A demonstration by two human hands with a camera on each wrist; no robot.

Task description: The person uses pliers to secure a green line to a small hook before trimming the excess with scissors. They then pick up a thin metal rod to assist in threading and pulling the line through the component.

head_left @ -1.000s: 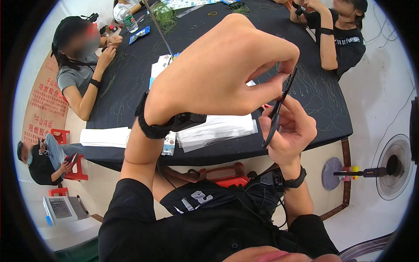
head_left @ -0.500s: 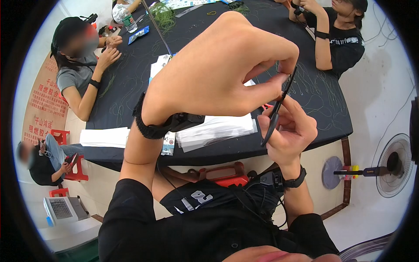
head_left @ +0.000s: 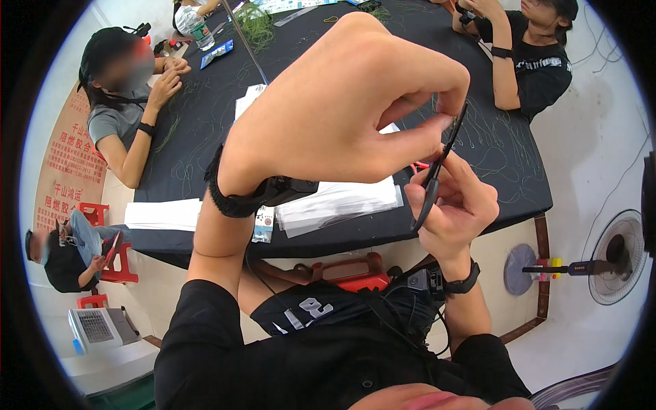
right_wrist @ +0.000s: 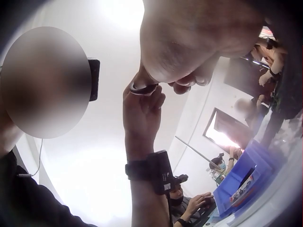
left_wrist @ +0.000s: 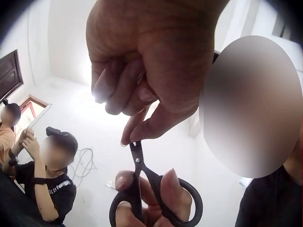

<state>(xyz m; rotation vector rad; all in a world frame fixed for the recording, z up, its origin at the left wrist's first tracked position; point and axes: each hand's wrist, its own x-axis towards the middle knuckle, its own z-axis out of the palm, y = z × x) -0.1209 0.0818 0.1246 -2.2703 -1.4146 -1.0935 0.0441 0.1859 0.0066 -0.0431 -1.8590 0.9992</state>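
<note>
Black scissors stand between the two hands, blades toward the left hand. That hand is bent at the wrist, its thumb and forefinger pinched at the blade ends; whether a thin thing is also between them cannot be told. The right hand grips the scissors' ring handles; in the left wrist view its thumb is at one ring and fingers curl at the other. The right wrist view shows a handle ring by the right hand, with the left hand beyond.
Below the hands lies a black-covered table with clear plastic sleeves, white sheets, tangled green thread and a bottle. People sit around it. A fan stands at the right.
The left hand has shifted slightly up and left in the head view while keeping its pinch. The scissors have turned a little in the right hand's grip.
</note>
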